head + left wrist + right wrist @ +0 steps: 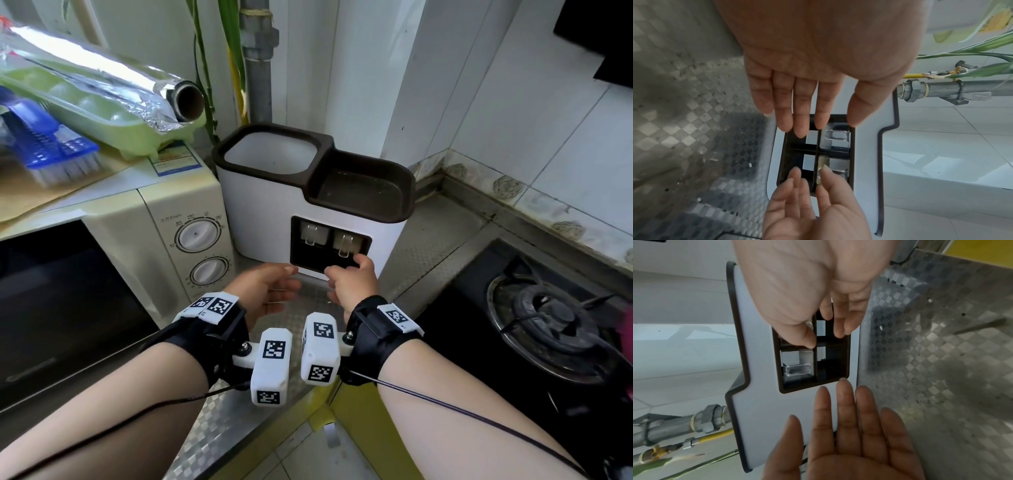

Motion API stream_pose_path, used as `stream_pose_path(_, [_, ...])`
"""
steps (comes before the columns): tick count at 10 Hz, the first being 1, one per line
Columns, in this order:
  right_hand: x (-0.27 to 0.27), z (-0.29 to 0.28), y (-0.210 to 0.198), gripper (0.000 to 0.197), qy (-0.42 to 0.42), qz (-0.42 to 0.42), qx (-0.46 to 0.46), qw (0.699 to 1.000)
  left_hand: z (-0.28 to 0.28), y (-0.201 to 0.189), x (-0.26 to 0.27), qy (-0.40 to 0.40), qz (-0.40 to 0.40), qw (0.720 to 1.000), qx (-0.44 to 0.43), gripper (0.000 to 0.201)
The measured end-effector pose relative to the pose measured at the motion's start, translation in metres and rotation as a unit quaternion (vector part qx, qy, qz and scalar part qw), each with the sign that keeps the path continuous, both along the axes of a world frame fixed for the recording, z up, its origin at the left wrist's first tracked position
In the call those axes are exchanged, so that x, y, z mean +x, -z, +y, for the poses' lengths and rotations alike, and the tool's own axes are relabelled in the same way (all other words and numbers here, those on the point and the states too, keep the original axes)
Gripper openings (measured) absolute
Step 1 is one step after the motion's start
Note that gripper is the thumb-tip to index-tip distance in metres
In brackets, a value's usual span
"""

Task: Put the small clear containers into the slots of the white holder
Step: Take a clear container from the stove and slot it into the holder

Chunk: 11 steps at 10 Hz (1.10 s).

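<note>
The white holder (260, 219) with a dark brown top stands on the counter, its front recess split into four slots. One small clear container (313, 233) sits in the upper left slot, another (344, 243) in the upper right. Both lower slots are dark and hold nothing. My right hand (346, 269) is at the recess's lower right; its thumb touches the right container (838, 173) while the other fingers stay loose. Just left of the recess, my left hand (289, 284) is flat with straight fingers and holds nothing. The left container (797, 369) shows plainly in the right wrist view.
A cream microwave (191, 219) stands close on the holder's left, with a foil roll (102, 75) and a blue brush (58, 147) on top. A gas stove (548, 318) lies to the right. Tiled walls and a grey pipe (258, 68) are behind. The checkered metal counter (428, 246) carries it all.
</note>
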State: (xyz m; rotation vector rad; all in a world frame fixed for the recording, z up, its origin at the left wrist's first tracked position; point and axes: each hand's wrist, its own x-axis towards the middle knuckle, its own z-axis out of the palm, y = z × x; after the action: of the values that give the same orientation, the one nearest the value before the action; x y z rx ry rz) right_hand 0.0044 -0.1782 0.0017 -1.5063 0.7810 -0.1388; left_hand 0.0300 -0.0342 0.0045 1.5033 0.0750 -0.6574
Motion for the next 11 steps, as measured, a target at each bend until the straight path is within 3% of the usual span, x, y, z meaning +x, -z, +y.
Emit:
stream_pose_path(3, [-0.014, 0.009, -0.012, 0.052, -0.014, -0.002, 0.024, 1.000, 0.008, -0.010, -0.020, -0.046, -0.010, 0.999, -0.002, 0.018])
stream_pose_path(6, [-0.034, 0.065, -0.007, 0.013, -0.140, 0.007, 0.059, 0.988, 0.059, -0.024, -0.065, -0.165, -0.032, 0.986, 0.021, 0.024])
stream_pose_path(7, [-0.047, 0.091, 0.001, 0.021, -0.203, 0.030, 0.077, 0.976, 0.092, -0.028, -0.081, -0.217, -0.062, 0.971, 0.075, 0.022])
stream_pose_path(8, [-0.058, 0.112, 0.008, 0.020, -0.248, 0.042, 0.076, 0.965, 0.124, -0.027, -0.096, -0.303, -0.076, 0.939, 0.146, 0.031])
stream_pose_path(9, [-0.067, 0.126, 0.019, 0.019, -0.278, 0.054, 0.065, 0.957, 0.146, -0.018, -0.111, -0.338, -0.042, 0.918, 0.204, 0.031])
stream_pose_path(10, [-0.075, 0.136, 0.028, 0.018, -0.304, 0.070, 0.071, 0.947, 0.151, -0.010, -0.124, -0.295, 0.012, 0.926, 0.236, 0.025])
stream_pose_path(11, [-0.081, 0.142, 0.035, 0.016, -0.330, 0.081, 0.063, 0.938, 0.154, 0.003, -0.129, -0.271, 0.029, 0.928, 0.253, 0.046])
